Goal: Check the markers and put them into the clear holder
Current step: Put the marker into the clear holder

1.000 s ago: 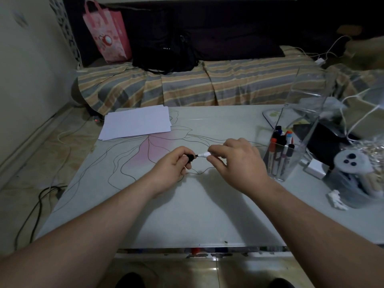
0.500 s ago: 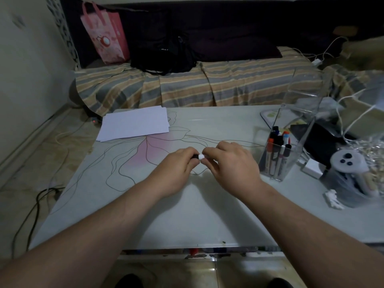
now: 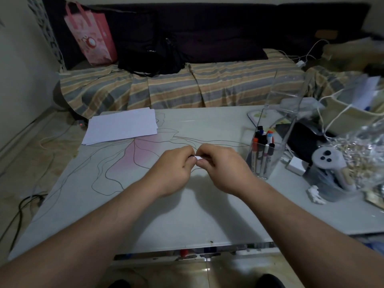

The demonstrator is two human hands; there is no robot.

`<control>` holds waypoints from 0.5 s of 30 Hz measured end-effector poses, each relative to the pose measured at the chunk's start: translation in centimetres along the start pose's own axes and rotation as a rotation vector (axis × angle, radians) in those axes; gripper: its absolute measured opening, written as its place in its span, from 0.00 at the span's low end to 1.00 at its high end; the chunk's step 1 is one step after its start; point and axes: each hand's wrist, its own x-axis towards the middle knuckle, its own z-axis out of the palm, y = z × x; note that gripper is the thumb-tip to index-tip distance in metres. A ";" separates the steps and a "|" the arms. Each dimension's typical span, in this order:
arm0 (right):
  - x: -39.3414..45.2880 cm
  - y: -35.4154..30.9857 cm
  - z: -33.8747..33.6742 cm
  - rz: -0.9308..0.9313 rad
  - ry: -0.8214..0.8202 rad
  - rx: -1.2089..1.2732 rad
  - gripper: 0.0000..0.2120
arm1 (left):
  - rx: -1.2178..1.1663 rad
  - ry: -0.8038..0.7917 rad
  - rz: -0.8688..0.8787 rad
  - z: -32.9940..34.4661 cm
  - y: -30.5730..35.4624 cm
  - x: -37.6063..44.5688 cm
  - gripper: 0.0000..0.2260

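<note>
Sofa (image 3: 207,88) with a striped cover runs along the back, with a pink gift bag (image 3: 91,36) and a black bag (image 3: 149,57) sitting on it; in front of it is the pale desk (image 3: 187,215) with a flower line drawing printed on top; a stack of white paper (image 3: 121,128) lies at the far left corner; the right end is a messy pile of cables, plastic wrap and a white round gadget (image 3: 328,161).

Clear holder (image 3: 270,146) stands on the desk right of centre, just beside the right hand (image 3: 224,169), and it's got a bunch of markers (image 3: 261,148) standing upright in it, caps up, red, black and blue ones.

Both hands meet over the middle of the desk; left hand (image 3: 172,169) and right hand both have fingers curled and pinched onto one marker (image 3: 197,157) between them; only a tiny white bit with a dark edge peeks out between the fingertips, so looks like the cap end is in the left hand, hard to say for sure.
</note>
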 end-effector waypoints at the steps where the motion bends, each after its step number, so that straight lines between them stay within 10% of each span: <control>1: 0.0 0.3 -0.6 0.020 -0.075 -0.002 0.05 | -0.102 -0.010 -0.040 0.2 0.2 0.0 0.09; 6: -0.3 2.9 -6.4 0.073 0.043 0.039 0.16 | -0.705 0.021 -0.139 1.6 2.0 1.1 0.10; 11: -0.8 7.8 -11.8 0.299 0.692 0.395 0.10 | -0.475 -0.101 -0.124 3.6 2.3 1.2 0.05; 15: -2.0 9.6 -11.4 0.359 0.668 0.228 0.20 | -0.186 -0.280 -0.064 5.2 1.8 0.6 0.06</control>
